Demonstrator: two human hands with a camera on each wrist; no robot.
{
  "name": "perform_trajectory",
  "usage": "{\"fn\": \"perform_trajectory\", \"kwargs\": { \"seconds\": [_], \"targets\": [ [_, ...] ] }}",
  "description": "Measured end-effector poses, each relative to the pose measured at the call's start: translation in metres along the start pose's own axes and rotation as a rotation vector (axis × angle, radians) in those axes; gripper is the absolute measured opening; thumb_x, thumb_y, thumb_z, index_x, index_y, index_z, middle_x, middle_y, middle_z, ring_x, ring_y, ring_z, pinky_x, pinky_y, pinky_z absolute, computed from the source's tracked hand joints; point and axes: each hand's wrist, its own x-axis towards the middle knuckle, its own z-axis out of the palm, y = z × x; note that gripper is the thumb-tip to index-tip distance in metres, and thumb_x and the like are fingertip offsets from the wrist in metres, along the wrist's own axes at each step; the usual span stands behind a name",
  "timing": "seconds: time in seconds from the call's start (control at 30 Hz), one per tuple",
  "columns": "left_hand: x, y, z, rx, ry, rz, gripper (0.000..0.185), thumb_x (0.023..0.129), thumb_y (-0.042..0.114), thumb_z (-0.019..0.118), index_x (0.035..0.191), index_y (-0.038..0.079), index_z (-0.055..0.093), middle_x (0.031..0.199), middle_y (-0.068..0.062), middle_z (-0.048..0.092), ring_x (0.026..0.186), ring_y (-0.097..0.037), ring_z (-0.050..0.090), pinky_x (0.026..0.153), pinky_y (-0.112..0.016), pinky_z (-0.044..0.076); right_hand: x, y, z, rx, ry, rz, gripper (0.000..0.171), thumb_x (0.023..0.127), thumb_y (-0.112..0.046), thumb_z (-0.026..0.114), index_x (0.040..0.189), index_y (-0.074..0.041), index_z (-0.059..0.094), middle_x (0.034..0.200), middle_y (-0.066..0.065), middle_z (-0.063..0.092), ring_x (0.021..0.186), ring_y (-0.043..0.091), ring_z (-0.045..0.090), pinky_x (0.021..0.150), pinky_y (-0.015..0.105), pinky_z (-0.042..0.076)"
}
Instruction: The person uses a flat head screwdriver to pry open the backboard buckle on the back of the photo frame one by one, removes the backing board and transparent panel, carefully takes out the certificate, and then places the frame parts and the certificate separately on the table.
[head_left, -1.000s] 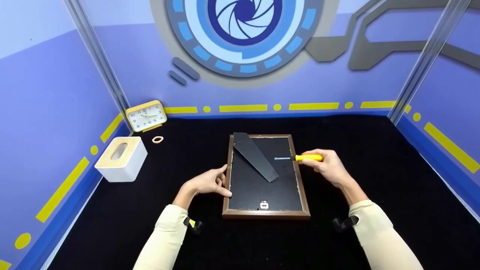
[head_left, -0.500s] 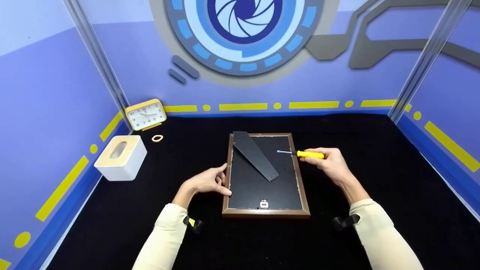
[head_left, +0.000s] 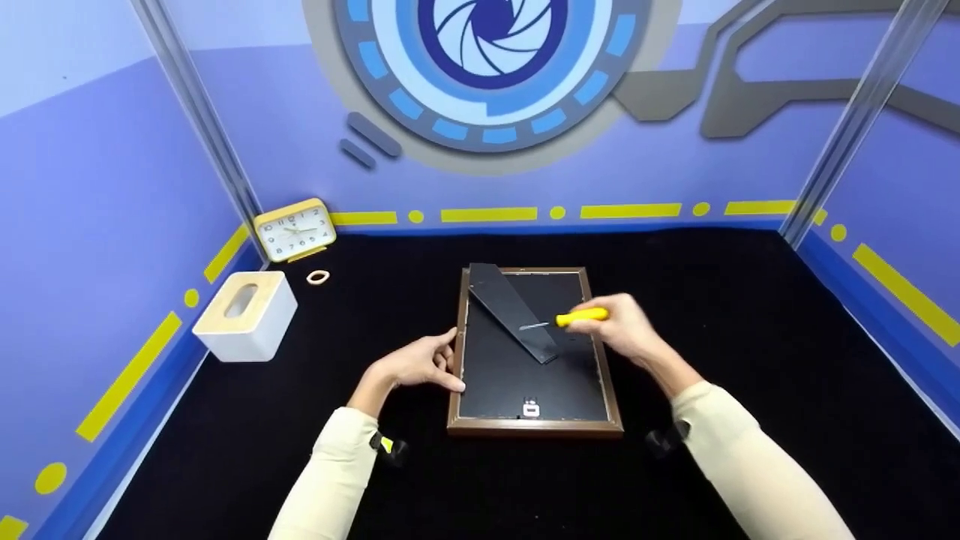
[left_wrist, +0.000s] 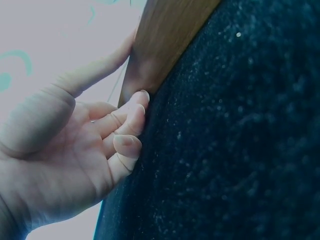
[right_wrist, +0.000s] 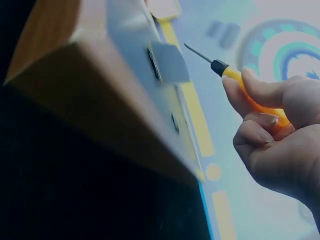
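Note:
A brown wooden picture frame [head_left: 459,427] lies face down on the black table, its black backing and folded easel stand [head_left: 510,311] showing. My left hand [head_left: 420,364] rests against the frame's left edge [left_wrist: 160,45], thumb on top and fingers curled at its side. My right hand [head_left: 626,330] grips a yellow-handled screwdriver [head_left: 577,317], its thin metal tip [right_wrist: 197,52] pointing left over the stand. In the right wrist view the screwdriver [right_wrist: 245,90] hovers above the frame [right_wrist: 90,95], not touching it.
A yellow alarm clock [head_left: 294,230] leans in the back left corner. A small ring [head_left: 318,277] lies before it. A white tissue box with a wooden lid [head_left: 246,315] stands at the left wall. Purple walls enclose the table on three sides.
My right hand has carried the screwdriver left and slightly down, from beside the frame's right edge to over the backing and stand. The left hand has stayed at the frame's left edge.

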Motion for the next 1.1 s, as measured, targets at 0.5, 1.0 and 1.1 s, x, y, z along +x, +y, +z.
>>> {"fn": "perform_trajectory", "kwargs": {
  "seconds": [0.5, 1.0, 1.1],
  "targets": [
    [0.007, 0.002, 0.000, -0.015, 0.002, -0.002, 0.111, 0.077, 0.007, 0.088, 0.156, -0.008, 0.012, 0.096, -0.006, 0.056, 0.071, -0.008, 0.054, 0.063, -0.019, 0.045, 0.040, -0.018, 0.058, -0.079, -0.064, 0.057, 0.026, 0.071, -0.002, 0.088, 0.095, 0.003, 0.079, 0.088, 0.012, 0.074, 0.074, 0.015, 0.061, 0.067, 0.022, 0.051],
    [0.001, -0.002, 0.000, -0.039, 0.012, -0.009, 0.110, 0.077, 0.006, 0.087, 0.156, -0.008, 0.012, 0.094, -0.005, 0.056, 0.069, -0.007, 0.053, 0.063, -0.019, 0.045, 0.058, -0.008, 0.068, 0.050, -0.178, 0.254, 0.025, 0.073, 0.000, 0.086, 0.096, 0.005, 0.077, 0.074, 0.003, 0.065, 0.046, 0.006, 0.041, 0.043, 0.017, 0.033],
    [0.000, -0.001, 0.000, -0.027, 0.013, -0.016, 0.110, 0.077, 0.007, 0.087, 0.156, -0.008, 0.012, 0.095, -0.005, 0.056, 0.070, -0.007, 0.053, 0.063, -0.019, 0.045, 0.060, -0.007, 0.069, 0.070, -0.198, 0.272, 0.026, 0.073, 0.001, 0.086, 0.097, 0.005, 0.077, 0.074, 0.004, 0.065, 0.046, 0.006, 0.040, 0.042, 0.016, 0.032]
  ]
}}
